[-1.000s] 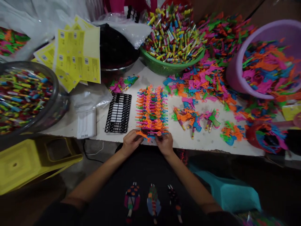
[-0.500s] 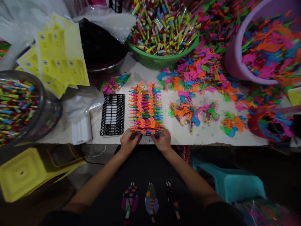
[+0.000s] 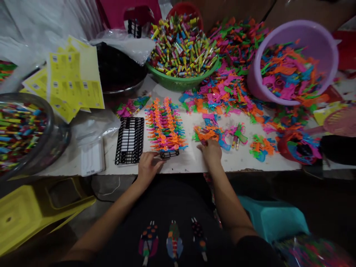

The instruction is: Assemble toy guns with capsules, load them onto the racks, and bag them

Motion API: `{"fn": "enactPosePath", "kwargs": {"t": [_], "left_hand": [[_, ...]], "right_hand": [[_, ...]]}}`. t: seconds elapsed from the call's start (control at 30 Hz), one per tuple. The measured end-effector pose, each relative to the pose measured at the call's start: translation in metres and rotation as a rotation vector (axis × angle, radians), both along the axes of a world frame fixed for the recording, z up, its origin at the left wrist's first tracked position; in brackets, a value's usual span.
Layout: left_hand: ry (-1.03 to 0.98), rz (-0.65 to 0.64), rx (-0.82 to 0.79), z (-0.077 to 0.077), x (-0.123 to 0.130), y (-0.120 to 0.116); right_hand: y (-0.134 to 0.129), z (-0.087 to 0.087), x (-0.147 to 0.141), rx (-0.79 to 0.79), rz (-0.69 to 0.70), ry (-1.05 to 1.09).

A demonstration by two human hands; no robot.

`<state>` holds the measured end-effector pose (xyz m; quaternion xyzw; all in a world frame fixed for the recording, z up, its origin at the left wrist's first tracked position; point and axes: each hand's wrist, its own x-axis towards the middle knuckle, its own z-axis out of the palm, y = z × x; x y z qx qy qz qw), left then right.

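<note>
White desk [image 3: 183, 167] across the view; purple bucket [image 3: 297, 63] of plastic toy pieces at the far right side, green basket [image 3: 182, 83] of small tubes at the back; row of colorful toy pieces [image 3: 165, 126] stands on a black rack near the front edge, second black rack [image 3: 129, 141] just left of it; left hand [image 3: 149, 167] at the row's near left corner, grip unclear; right hand [image 3: 211, 151] at the orange toy pieces [image 3: 209, 133], fingers partly hidden, can't tell if closed on any
</note>
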<state>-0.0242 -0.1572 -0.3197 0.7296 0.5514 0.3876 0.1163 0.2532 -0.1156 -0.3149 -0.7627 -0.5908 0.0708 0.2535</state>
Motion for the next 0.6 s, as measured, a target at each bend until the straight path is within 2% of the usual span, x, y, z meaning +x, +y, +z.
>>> {"fn": "enactPosePath", "kwargs": {"t": [0.07,0.1,0.2,0.27,0.33,0.47,0.6], "left_hand": [[0.085,-0.019,0.039,-0.005,0.002,0.004],[0.111,-0.026,0.050,-0.007,0.003,0.006],[0.129,-0.057,0.054,-0.013,0.004,0.010],[0.125,-0.054,0.043,-0.015,0.004,0.011],[0.137,-0.034,0.037,-0.015,0.004,0.010],[0.175,-0.015,0.046,-0.013,0.003,0.011],[0.179,0.000,-0.029,-0.011,0.004,0.011]], "right_hand": [[0.002,0.001,0.002,0.002,0.000,0.103],[0.001,0.004,0.000,0.058,-0.007,0.182],[-0.012,0.014,-0.014,0.367,-0.086,0.456],[-0.026,0.019,-0.028,0.492,-0.132,0.620],[-0.041,0.020,-0.042,0.440,-0.062,0.726],[-0.058,0.006,-0.066,0.211,0.204,0.801],[-0.050,-0.013,-0.076,0.106,0.235,0.854]]}}
